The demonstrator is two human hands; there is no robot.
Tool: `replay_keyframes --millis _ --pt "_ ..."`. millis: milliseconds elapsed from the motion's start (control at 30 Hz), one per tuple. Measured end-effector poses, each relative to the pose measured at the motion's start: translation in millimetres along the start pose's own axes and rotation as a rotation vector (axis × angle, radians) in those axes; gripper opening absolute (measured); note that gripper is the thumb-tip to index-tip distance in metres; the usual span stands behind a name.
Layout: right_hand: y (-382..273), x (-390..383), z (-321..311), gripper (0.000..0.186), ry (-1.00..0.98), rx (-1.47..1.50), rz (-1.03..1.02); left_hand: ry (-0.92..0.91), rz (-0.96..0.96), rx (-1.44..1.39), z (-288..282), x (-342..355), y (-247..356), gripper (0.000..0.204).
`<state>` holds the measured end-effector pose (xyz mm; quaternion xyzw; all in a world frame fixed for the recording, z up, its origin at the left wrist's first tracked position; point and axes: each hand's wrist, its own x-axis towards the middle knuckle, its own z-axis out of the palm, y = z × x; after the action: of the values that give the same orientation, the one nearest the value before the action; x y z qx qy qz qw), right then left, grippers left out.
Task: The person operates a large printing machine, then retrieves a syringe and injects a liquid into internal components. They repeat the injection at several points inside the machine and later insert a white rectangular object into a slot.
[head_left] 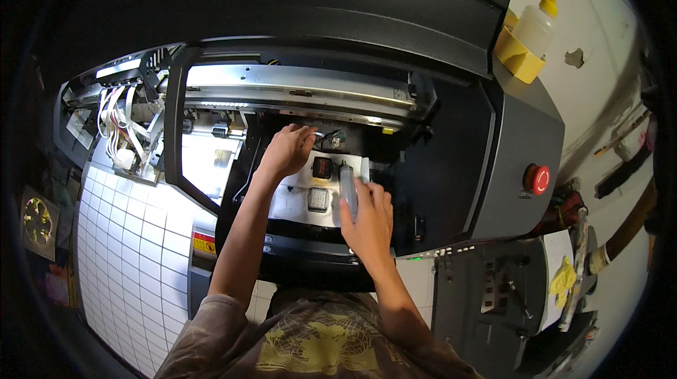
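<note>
Inside the open bay of a large dark printer-like machine, my right hand (370, 218) is wrapped round a grey translucent squeeze bottle (348, 187). Its narrow nozzle points away from me, beside a black square pad (323, 167) in a dark frame. Closer to me is a pale square pad (318, 200), also dark-framed. Both sit on a stained white sheet (285, 203). My left hand (290, 150) reaches over the sheet's far left corner, fingers closed near a small fitting with dark wires (333, 141); what they pinch is too small to make out.
A metal rail (303, 90) spans the bay behind my hands. White cables (120, 125) hang at the left above a gridded white bed (134, 231). On the right housing are a red push button (539, 179) and a yellow holder (520, 58) with a yellow-capped bottle (536, 26).
</note>
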<state>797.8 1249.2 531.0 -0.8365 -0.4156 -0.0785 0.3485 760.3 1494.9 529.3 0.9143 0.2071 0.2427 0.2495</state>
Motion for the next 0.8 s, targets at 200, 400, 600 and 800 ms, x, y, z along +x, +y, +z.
replay_keyframes --millis 200,400,600,800 --pt "0 -13 -3 0.062 -0.069 -0.056 0.073 0.358 -0.040 -0.074 8 -20 21 0.038" --pt "6 -9 7 0.063 -0.082 -0.038 0.036 0.342 -0.316 -0.229 17 -24 27 0.038" --pt "2 -4 -1 0.053 -0.004 0.324 0.135 0.354 -0.397 -0.655 23 -25 21 0.027" --pt "-15 4 -5 0.047 -0.038 0.400 -0.029 0.253 -0.536 -1.239 24 -26 21 0.021"
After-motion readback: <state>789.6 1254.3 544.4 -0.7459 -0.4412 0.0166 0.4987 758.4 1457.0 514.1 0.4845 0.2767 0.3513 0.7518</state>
